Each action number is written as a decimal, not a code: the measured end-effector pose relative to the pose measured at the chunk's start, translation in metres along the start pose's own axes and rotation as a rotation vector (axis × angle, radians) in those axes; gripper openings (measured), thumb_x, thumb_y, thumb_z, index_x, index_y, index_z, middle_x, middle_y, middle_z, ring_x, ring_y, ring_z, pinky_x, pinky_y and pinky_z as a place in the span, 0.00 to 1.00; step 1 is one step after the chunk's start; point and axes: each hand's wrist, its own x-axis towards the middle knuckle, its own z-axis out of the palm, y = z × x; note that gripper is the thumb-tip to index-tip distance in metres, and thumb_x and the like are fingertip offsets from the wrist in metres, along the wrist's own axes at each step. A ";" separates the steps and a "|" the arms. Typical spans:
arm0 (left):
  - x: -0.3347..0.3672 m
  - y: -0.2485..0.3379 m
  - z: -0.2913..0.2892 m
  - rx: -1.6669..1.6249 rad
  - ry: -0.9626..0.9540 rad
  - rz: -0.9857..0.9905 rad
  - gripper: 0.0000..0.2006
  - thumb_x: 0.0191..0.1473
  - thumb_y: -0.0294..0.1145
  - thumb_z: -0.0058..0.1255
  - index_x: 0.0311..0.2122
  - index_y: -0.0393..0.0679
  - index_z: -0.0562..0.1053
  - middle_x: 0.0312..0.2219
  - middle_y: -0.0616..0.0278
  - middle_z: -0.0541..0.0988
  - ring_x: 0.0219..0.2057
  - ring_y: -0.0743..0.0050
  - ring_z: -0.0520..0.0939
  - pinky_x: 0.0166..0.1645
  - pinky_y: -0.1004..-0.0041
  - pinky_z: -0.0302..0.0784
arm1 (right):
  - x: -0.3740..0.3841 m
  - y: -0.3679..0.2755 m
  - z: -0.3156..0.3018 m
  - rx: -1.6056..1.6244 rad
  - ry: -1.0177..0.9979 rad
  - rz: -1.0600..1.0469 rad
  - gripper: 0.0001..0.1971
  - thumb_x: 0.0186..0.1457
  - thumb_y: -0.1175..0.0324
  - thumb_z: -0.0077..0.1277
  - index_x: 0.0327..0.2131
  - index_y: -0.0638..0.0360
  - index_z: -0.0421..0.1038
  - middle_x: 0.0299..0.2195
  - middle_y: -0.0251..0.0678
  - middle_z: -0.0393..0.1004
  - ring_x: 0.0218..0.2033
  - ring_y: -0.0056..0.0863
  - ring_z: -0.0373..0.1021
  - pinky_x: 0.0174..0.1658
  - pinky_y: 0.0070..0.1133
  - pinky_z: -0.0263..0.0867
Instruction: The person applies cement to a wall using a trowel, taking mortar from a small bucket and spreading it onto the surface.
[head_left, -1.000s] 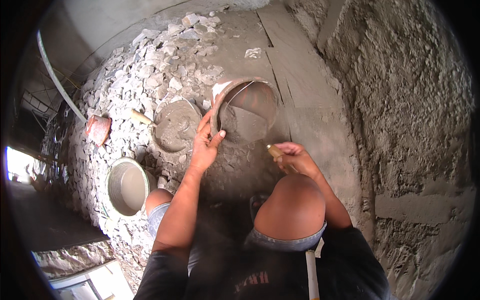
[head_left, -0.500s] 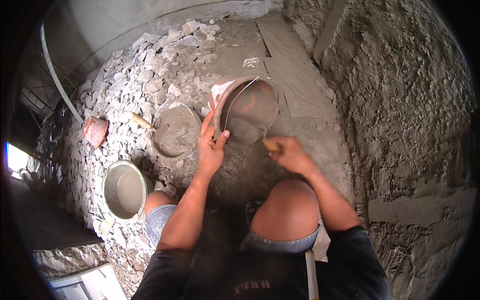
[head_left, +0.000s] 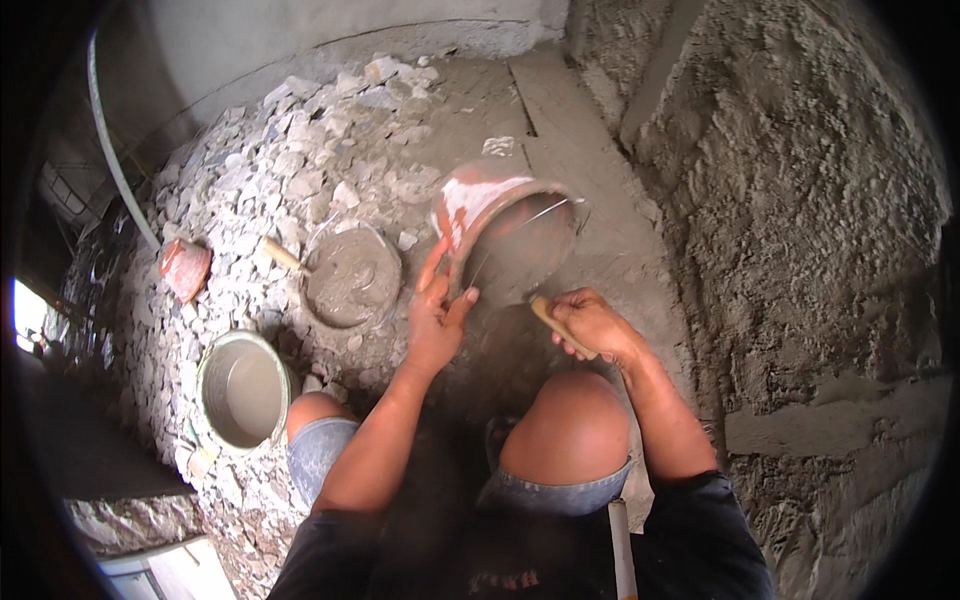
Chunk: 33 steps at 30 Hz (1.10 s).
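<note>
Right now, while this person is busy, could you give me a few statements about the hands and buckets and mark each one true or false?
1. The left hand holds the tilted reddish bucket at its side. True.
2. The right hand is empty. False: it grips a light brown handle.
3. A small reddish container sits on the broken stones. True.
4. The bucket nearest the left hand's left side is empty. False: that bucket contains grey mix.
5. The pale-rimmed bucket holding greyish liquid stands left of both hands. True.
</note>
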 end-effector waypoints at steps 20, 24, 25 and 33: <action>-0.021 -0.042 -0.158 -0.420 0.380 -0.355 0.10 0.65 0.41 0.56 0.49 0.55 0.74 0.38 0.79 0.79 0.35 0.88 0.76 0.35 0.78 0.73 | -0.049 0.009 -0.102 0.827 -0.563 -0.371 0.22 0.58 0.70 0.55 0.52 0.74 0.68 0.26 0.40 0.75 0.15 0.20 0.68 0.11 0.20 0.61; -0.015 -0.034 -0.146 -0.467 0.379 -0.368 0.09 0.65 0.41 0.57 0.48 0.55 0.75 0.35 0.80 0.78 0.31 0.90 0.74 0.33 0.80 0.73 | -0.099 0.067 -0.241 1.040 0.081 -0.530 0.27 0.58 0.66 0.54 0.57 0.72 0.61 0.25 0.35 0.74 0.15 0.19 0.68 0.11 0.14 0.65; -0.013 -0.025 -0.148 -0.461 0.431 -0.381 0.09 0.64 0.42 0.58 0.46 0.56 0.75 0.33 0.81 0.78 0.27 0.91 0.73 0.31 0.81 0.74 | -0.136 0.066 -0.258 1.028 0.154 -0.759 0.25 0.60 0.67 0.53 0.56 0.71 0.62 0.24 0.34 0.73 0.14 0.18 0.67 0.11 0.12 0.64; -0.051 -0.016 -0.226 -0.525 0.622 -0.446 0.06 0.63 0.37 0.60 0.40 0.55 0.73 0.31 0.80 0.75 0.28 0.90 0.71 0.36 0.74 0.76 | -0.253 0.043 -0.187 0.400 0.690 -0.658 0.30 0.60 0.58 0.57 0.57 0.73 0.64 0.20 0.37 0.73 0.08 0.19 0.65 0.10 0.15 0.62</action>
